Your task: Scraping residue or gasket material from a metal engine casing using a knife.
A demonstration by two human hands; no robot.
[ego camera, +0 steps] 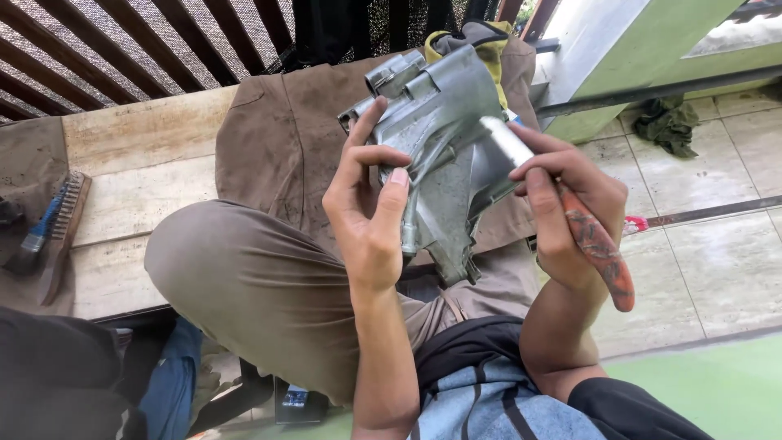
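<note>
At centre frame my left hand (371, 208) is closed around a grey cast-metal housing (444, 138), thumb across its front rib, fingers curled at its left edge. The part is held upright above my raised knee (244, 269), its lower end just over my lap. My right hand (562, 216), right of centre, is wrapped tight on a tool with a worn orange-red handle (599, 248); the working end is hidden behind the housing's bright cylindrical boss, so I cannot tell its type.

Judgement: the work goes best with the casting braced firmly against the left palm, and short, controlled strokes kept away from the left fingertips.

At left frame, a wire brush (67, 220) and a blue-handled brush (37, 236) lie on the wooden bench (147, 163). A brown cloth (277, 138) is draped behind the part. No containers are visible, so I have no contents to report.
</note>
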